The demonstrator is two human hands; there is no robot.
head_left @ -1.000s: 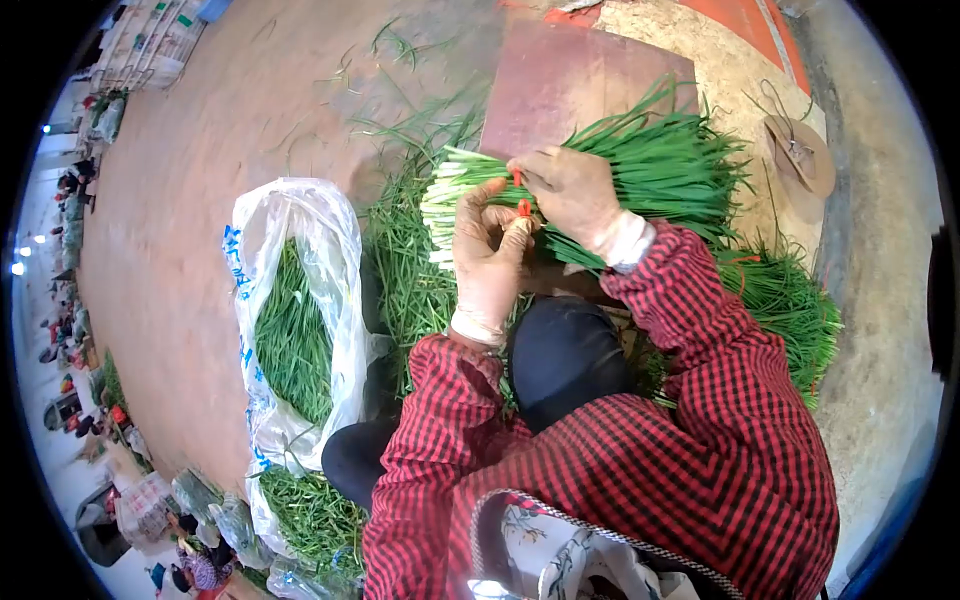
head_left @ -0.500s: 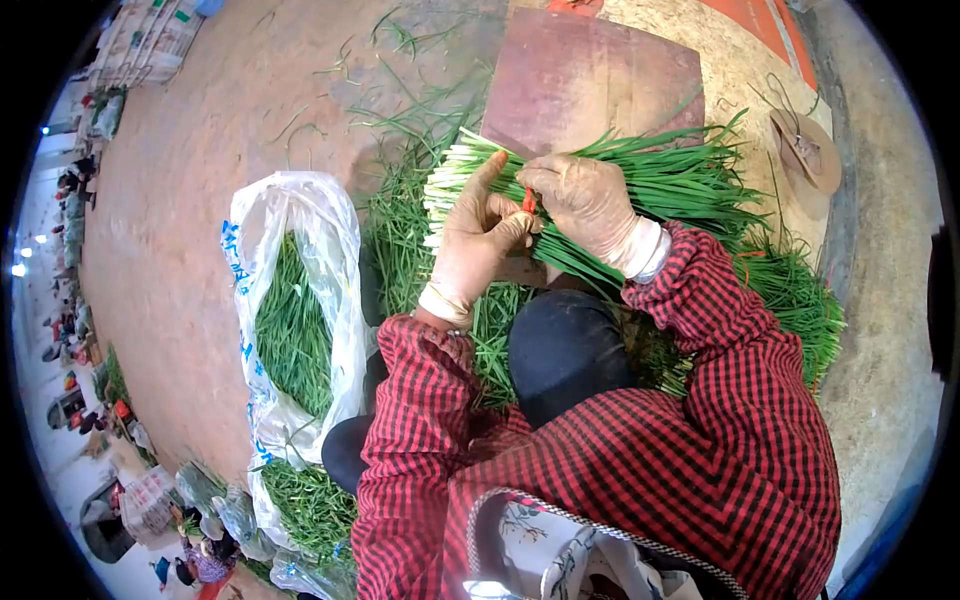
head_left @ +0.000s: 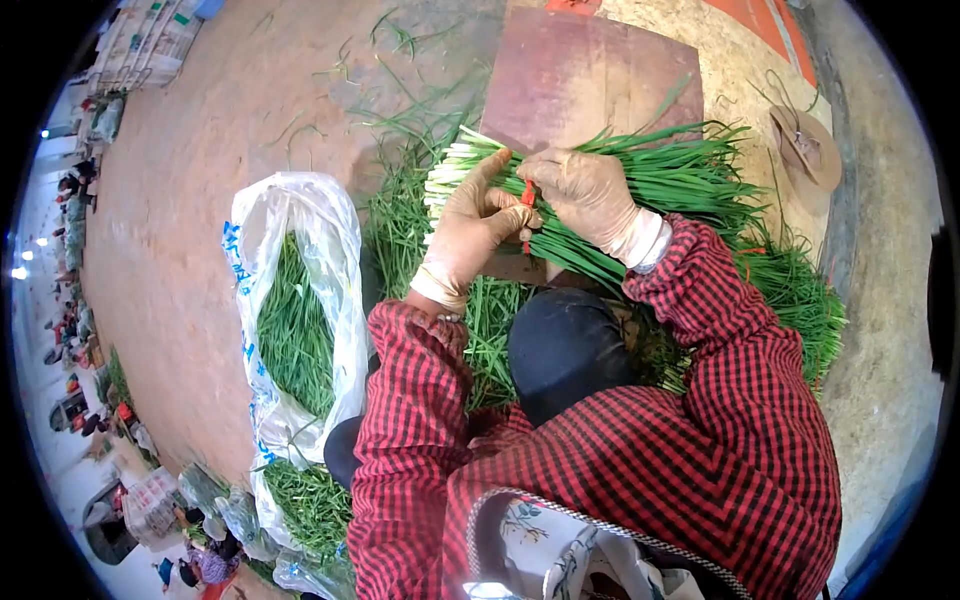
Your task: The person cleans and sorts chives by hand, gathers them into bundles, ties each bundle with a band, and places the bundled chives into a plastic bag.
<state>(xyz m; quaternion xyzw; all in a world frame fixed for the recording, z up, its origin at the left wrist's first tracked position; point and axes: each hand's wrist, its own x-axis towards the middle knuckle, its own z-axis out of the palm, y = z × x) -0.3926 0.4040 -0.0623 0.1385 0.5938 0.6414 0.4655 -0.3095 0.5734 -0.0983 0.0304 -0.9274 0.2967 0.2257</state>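
Note:
A thick bunch of garlic chives (head_left: 690, 185) lies across the low board, pale stem ends to the left and green leaves to the right. Around its stems runs a red tie (head_left: 528, 193). My left hand (head_left: 470, 225), in a thin pale glove, rests over the stems, its thumb and fingers closed at the tie and the index finger stretched along the bunch. My right hand (head_left: 585, 195), gloved likewise, pinches the tie's upper part. A short red end shows below my left fingertips.
Loose chives (head_left: 405, 235) cover the floor left of the reddish board (head_left: 590, 80). A clear plastic bag (head_left: 348, 225) holds more greens. Further bundles (head_left: 795, 310) lie at my right, below a tan oval object (head_left: 815, 160). Crates and people are far left.
My left fingers have shifted slightly along the red tie, and its lower end now shows beneath them. My right hand stays at nearly the same spot. The bunch keeps its place.

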